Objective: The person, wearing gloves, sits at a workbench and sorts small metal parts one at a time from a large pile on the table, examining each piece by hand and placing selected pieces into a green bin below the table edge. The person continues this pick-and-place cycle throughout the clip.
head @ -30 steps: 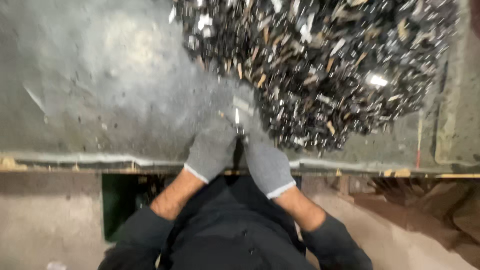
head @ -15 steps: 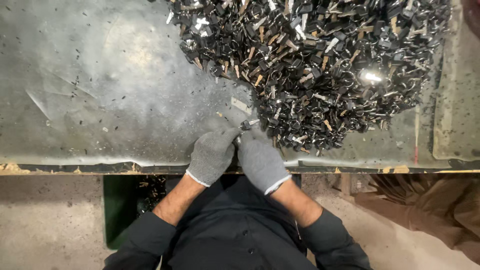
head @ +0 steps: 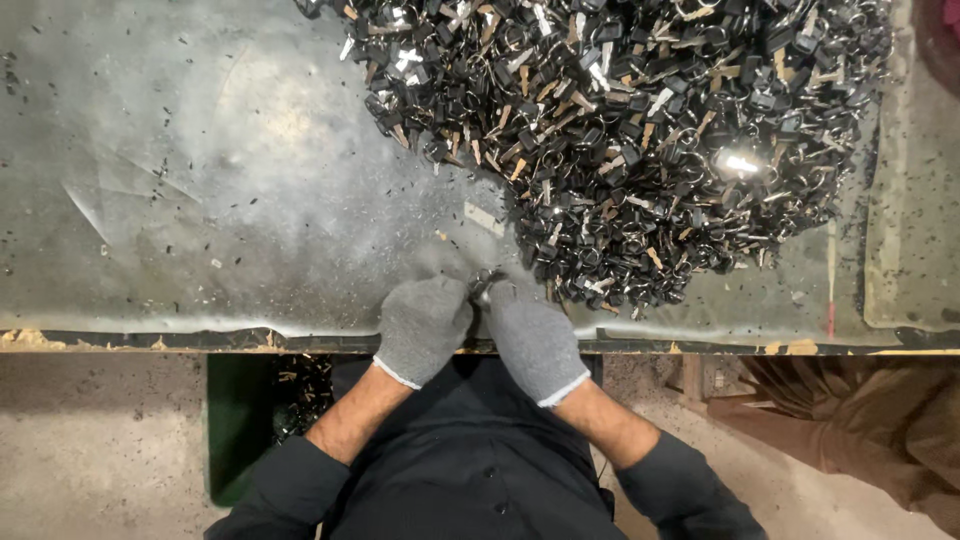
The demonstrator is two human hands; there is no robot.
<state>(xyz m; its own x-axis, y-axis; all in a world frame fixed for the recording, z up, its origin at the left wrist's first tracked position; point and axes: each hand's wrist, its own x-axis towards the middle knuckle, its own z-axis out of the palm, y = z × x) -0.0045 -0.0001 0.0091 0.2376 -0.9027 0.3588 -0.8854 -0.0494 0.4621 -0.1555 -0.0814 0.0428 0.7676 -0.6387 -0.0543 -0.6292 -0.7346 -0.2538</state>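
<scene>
Two gloved hands, the left hand [head: 422, 325] and right hand [head: 530, 335], are pinching one small metal piece [head: 482, 289] together just below the big pile of keys [head: 640, 130]; holding it steady over the table [head: 200, 200].

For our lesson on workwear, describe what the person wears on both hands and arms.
The left hand and the right hand each wear a grey knitted glove with a pale cuff edge. Both arms have dark sleeves pushed up, leaving the forearms bare.

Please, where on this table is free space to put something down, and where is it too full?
Free: the grey tabletop left of the pile of black keys, and above the left hand. A narrow strip lies right of the pile. Crowded: the pile itself, reaching the right hand.
</scene>
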